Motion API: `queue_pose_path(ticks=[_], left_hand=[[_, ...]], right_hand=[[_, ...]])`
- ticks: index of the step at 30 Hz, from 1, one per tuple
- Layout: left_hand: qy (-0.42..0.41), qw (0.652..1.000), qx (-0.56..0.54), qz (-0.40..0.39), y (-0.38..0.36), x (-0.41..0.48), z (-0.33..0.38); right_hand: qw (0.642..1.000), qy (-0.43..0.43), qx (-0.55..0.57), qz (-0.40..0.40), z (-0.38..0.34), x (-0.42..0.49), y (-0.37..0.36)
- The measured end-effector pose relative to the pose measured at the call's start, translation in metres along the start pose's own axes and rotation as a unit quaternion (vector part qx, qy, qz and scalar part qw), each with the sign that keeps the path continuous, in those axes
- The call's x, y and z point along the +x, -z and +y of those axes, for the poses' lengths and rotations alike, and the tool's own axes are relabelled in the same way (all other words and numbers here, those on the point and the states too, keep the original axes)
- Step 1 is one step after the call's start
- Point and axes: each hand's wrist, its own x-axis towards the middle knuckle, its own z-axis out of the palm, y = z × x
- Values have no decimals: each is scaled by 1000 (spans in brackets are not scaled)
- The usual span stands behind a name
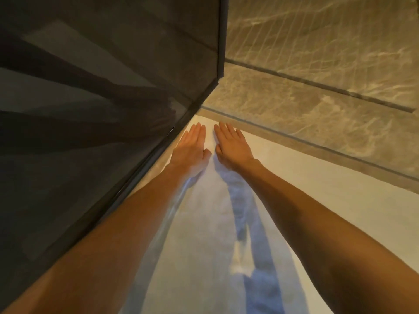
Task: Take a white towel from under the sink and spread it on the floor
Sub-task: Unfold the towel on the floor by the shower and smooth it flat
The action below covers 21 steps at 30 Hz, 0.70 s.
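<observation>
Already down: white towel (pixel 283 184) flat on the floor, stretched from the near edge of view to a far edge just short of the grey threshold strip (pixel 294 141), its left side tight along the foot of the dark glass panel (pixel 102 109). Mostly smooth, with arm shadows falling blue across the middle and no clear fold visible. Left hand (pixel 191 148) and right hand (pixel 231 146) side by side near the far edge, both flat, palms down, fingers straight and close together, pressing on the cloth and gripping nothing. Beyond the strip, veined marble floor (pixel 317 82) with a dark slot drain (pixel 317 83) running across it. Fetching from under the sink evidently done, spreading nearly so. Probably left: a last smoothing toward the far corners and a check of the near end, hidden below the view.
</observation>
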Motion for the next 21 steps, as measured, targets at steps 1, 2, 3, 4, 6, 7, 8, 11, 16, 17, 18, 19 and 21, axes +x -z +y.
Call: queue_pose_path(ticks=[1, 2, 3, 4, 6, 7, 8, 11, 16, 17, 18, 19, 21], left_hand=[[5, 1000, 5, 2, -4, 0, -2], [15, 1000, 12, 3, -9, 0, -4], [26, 1000, 17, 0, -12, 0, -6], [35, 999, 17, -5, -14, 0, -8], [38, 999, 11, 3, -17, -3, -12], [37, 999, 12, 11, -19, -6, -14], [39, 999, 14, 17, -19, -8, -15], [41, 999, 18, 5, -20, -11, -24], [72, 997, -14, -8, -12, -26, -21], [69, 997, -18, -4, -11, -34, -16], [58, 998, -21, -6, -10, -43, -11], [40, 999, -21, -18, -9, -51, -5], [12, 999, -9, -48, -10, -65, 4]], right_hand=[[1000, 12, -3, 1, -1, 6, -4], [1000, 22, -7, 1, -2, 12, -7], [1000, 27, -10, -2, -3, 16, -9], [999, 30, -12, -7, -4, 18, -10], [999, 37, -23, -18, -3, 19, -14], [999, 39, -29, -21, 0, 16, -15], [998, 38, -34, -21, 6, 14, -15], [999, 5, -44, -16, 32, 4, -12], [999, -28, -42, -10, 47, -13, -1], [999, -5, -39, -2, 41, -17, -1], [999, 22, -39, 0, 33, -23, -2], [998, 47, -43, 1, 23, -30, -6], [996, 80, -46, -5, 8, -42, -19]])
